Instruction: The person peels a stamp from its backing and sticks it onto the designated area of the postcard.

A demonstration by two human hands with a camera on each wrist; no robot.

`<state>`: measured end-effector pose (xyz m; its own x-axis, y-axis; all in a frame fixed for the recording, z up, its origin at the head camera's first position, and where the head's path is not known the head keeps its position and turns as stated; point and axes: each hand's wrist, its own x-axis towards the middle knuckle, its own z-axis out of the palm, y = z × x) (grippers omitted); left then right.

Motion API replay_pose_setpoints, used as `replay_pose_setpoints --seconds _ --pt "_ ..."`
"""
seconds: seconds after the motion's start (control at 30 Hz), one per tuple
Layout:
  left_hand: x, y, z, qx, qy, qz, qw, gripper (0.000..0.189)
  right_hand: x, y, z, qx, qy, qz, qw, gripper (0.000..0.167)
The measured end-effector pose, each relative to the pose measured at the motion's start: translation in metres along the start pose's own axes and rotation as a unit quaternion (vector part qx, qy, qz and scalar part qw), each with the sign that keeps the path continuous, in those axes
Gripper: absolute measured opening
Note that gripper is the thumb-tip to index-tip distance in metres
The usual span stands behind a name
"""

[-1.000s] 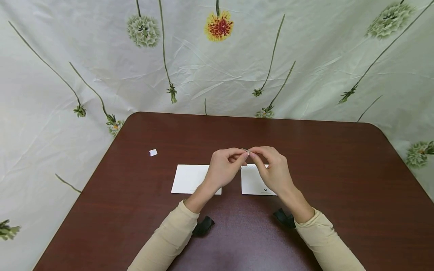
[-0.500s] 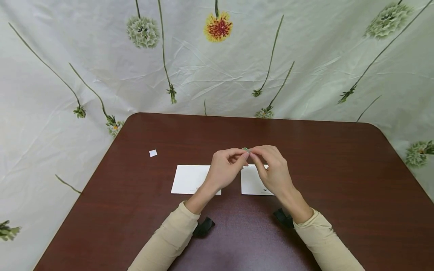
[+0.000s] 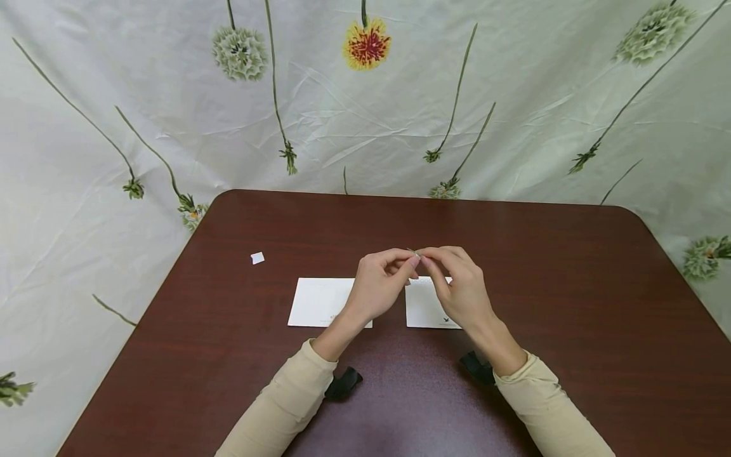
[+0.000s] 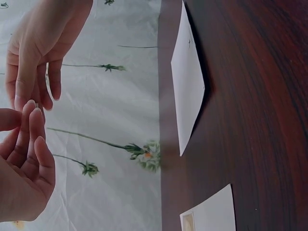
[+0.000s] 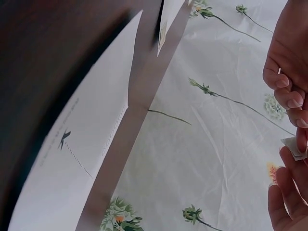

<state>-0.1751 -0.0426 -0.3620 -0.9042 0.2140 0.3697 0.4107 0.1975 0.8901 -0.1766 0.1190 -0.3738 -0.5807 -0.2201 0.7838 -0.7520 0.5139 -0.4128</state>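
A small postage stamp [image 5: 292,146] with a toothed edge is pinched between both hands' fingertips, above the far side of the table. My left hand [image 3: 377,282] pinches it with thumb and fingers from the left. From the right, my right hand [image 3: 465,285] grips its other side. In the head view only a thin sliver of the stamp shows. Below the hands lie two white envelopes: the left envelope [image 3: 320,298] is partly covered by the left hand, and the right envelope [image 3: 425,304], printed with a small bird mark, is partly covered by the right.
A small white paper piece [image 3: 257,258] lies at the far left of the dark wooden table [image 3: 542,266]. One envelope bears a stamp-like patch [image 4: 188,222] in its corner. Black straps [image 3: 342,384] show beside the wrists. Behind the table hangs a flowered cloth [image 3: 320,95].
Both hands stay nearly in place. The stamp between the fingertips has tilted: half a second ago a bit of its greenish face showed, and now it looks thinner.
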Motion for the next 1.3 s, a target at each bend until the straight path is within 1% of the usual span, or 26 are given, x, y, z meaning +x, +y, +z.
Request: replay_pose_setpoints --seconds 0.27,0.5,0.73,0.93,1.3 --pt "-0.0003 0.0005 -0.0007 -0.005 -0.009 -0.013 0.9999 0.013 0.0005 0.0001 0.0001 0.006 0.001 0.009 0.9999 0.016" --pt "0.0 0.0006 -0.0022 0.002 -0.018 -0.004 0.9998 0.014 0.0014 0.0003 0.0005 0.009 0.009 0.015 0.9998 0.015" --pt "0.0004 -0.0004 -0.0028 0.011 -0.026 -0.01 0.9995 0.013 0.001 0.0006 0.0005 0.018 0.008 0.018 0.9996 0.017" --pt "0.0006 0.0 -0.0031 0.008 -0.034 -0.018 0.9992 0.014 0.0006 0.0011 0.0004 0.026 0.001 0.022 0.9994 0.016" --pt "-0.0002 0.0007 -0.0033 0.004 -0.035 -0.015 0.9993 0.014 0.0006 0.0001 0.0002 0.021 0.002 0.02 0.9996 0.016"
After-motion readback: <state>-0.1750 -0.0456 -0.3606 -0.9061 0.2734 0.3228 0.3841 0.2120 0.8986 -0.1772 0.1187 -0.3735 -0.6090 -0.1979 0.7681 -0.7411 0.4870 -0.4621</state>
